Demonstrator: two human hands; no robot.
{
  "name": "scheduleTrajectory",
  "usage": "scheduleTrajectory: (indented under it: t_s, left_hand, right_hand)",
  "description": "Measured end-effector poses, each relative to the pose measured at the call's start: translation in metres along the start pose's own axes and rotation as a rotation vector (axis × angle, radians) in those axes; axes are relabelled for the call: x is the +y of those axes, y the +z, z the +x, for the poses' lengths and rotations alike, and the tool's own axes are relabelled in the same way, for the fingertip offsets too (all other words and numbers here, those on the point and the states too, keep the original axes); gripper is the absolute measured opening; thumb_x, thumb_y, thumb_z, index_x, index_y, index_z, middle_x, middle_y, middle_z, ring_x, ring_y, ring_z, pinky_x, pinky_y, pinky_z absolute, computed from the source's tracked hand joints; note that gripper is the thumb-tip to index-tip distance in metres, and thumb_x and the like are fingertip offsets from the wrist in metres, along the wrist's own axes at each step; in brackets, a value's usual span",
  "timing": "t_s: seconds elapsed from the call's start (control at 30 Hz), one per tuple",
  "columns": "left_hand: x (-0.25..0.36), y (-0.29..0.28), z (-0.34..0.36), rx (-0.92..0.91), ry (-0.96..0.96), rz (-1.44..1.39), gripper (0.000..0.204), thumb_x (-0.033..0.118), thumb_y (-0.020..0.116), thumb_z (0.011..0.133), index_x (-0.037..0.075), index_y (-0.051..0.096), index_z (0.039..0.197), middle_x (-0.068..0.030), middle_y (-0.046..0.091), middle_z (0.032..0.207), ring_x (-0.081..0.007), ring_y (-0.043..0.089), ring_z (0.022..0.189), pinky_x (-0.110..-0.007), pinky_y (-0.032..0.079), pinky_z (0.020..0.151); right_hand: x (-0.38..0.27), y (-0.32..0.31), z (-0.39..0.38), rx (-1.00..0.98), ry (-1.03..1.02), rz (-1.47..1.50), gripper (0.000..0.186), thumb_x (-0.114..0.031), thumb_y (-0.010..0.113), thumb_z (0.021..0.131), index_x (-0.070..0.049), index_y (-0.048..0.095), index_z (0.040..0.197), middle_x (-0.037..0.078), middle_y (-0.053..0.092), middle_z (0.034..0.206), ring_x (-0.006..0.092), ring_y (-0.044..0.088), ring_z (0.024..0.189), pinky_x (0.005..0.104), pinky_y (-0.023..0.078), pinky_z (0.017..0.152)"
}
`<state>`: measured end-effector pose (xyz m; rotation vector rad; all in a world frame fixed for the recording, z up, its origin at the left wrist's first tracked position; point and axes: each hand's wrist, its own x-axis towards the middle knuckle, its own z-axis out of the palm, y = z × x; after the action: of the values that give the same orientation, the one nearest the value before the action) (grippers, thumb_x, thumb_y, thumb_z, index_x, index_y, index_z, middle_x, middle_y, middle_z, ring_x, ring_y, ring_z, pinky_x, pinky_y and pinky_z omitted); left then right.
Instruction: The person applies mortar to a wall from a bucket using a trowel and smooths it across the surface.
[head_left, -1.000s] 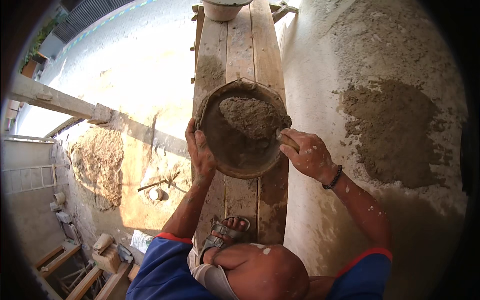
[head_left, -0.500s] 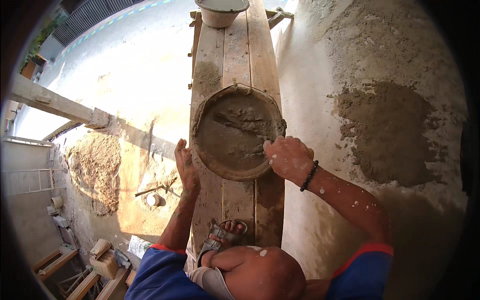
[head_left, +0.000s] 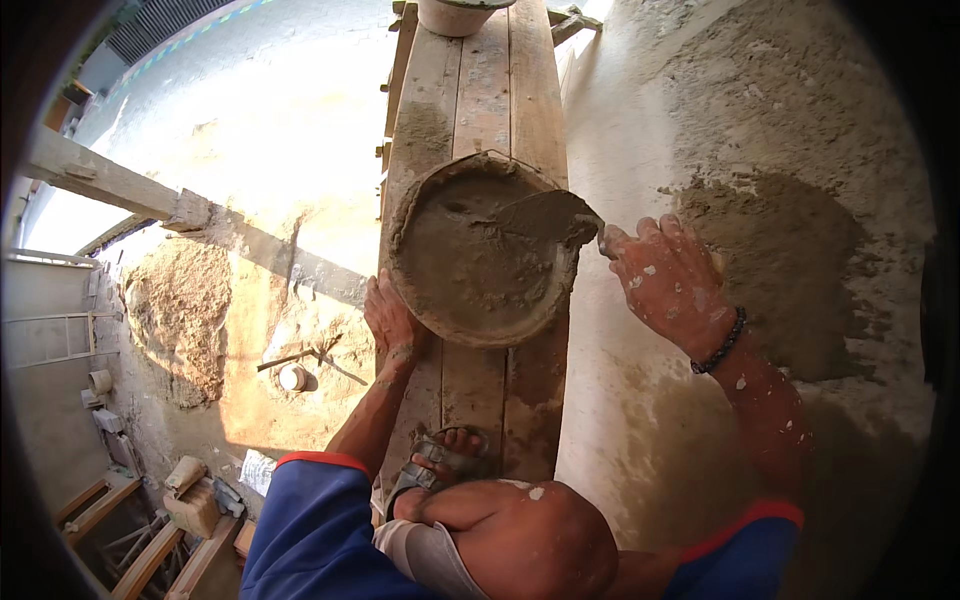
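A round basin [head_left: 405, 290] of wet grey mortar [head_left: 470, 265] rests on the wooden planks in front of me. My right hand [head_left: 672, 280], closed around the handle of a trowel, is just right of the basin. The trowel's mortar-coated blade [head_left: 545, 215] reaches over the basin's right rim and the mortar. Its handle is mostly hidden in my fist. Against the basin's left side lies my left hand [head_left: 392, 318], fingers stretched out and holding nothing.
The planks [head_left: 475, 390] form a narrow raised walkway, with my sandaled foot [head_left: 440, 460] on them. A bucket [head_left: 455, 18] stands at the far end. To the right is a wall with a dark wet mortar patch [head_left: 770, 270]. Below left lie a sand heap [head_left: 180, 320] and timber [head_left: 150, 560].
My right hand has moved right and up from inside the rim, and the trowel blade now shows above the mortar. My left hand has come against the basin's side.
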<state>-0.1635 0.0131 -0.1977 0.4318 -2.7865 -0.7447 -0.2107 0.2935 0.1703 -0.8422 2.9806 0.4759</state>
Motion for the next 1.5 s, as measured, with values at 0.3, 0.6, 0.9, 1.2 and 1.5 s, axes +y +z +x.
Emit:
scheduleTrajectory:
  t_s: [0.3,0.6,0.9,1.2,1.5]
  left_hand:
    - [0.013,0.001,-0.003,-0.045,-0.041,0.129,0.056,0.023,0.059,0.093,0.012,0.04,0.144,-0.0166,0.045,0.142,-0.0356,0.049,0.121,-0.044,0.039,0.099]
    - [0.007,0.012,-0.004,-0.03,-0.015,0.173,0.049,0.012,0.052,0.095,0.011,0.04,0.143,-0.0168,0.045,0.141,-0.0354,0.05,0.12,-0.046,0.04,0.098]
    - [0.007,0.008,-0.005,-0.036,-0.046,0.149,0.049,0.015,0.055,0.094,0.011,0.041,0.141,-0.0162,0.048,0.136,-0.0352,0.052,0.116,-0.047,0.04,0.096]
    - [0.016,0.003,0.002,-0.169,-0.077,0.047,0.06,0.032,0.061,0.089,0.007,0.041,0.14,-0.0198,0.046,0.136,-0.0387,0.047,0.121,-0.048,0.036,0.101]
    - [-0.004,0.03,0.004,-0.118,-0.084,0.191,0.053,0.035,0.06,0.087,0.007,0.049,0.132,-0.0133,0.053,0.123,-0.0309,0.054,0.111,-0.041,0.043,0.092]
  right_hand:
    - [-0.028,0.053,0.033,-0.37,-0.024,0.218,0.016,-0.019,0.055,0.087,-0.006,0.063,0.088,0.016,0.067,0.085,0.0299,0.068,0.087,0.0402,0.055,0.079]
    - [-0.041,0.088,0.012,-0.361,0.288,0.924,0.034,-0.031,0.051,0.094,-0.003,0.065,0.108,0.016,0.069,0.104,0.0379,0.065,0.098,0.0448,0.051,0.086]
    - [-0.049,0.116,-0.025,-0.056,0.205,0.758,0.014,-0.019,0.053,0.096,-0.009,0.063,0.094,0.01,0.064,0.094,0.0301,0.066,0.072,0.0397,0.054,0.064]
    - [-0.049,0.117,-0.034,0.158,0.052,0.574,0.012,-0.017,0.055,0.093,-0.01,0.063,0.097,0.009,0.063,0.099,0.0329,0.066,0.074,0.0421,0.056,0.063]
    - [-0.012,0.01,-0.041,-0.059,0.364,1.015,0.052,-0.039,0.072,0.084,0.0,0.054,0.115,0.022,0.067,0.092,0.0414,0.066,0.09,0.0465,0.051,0.081]
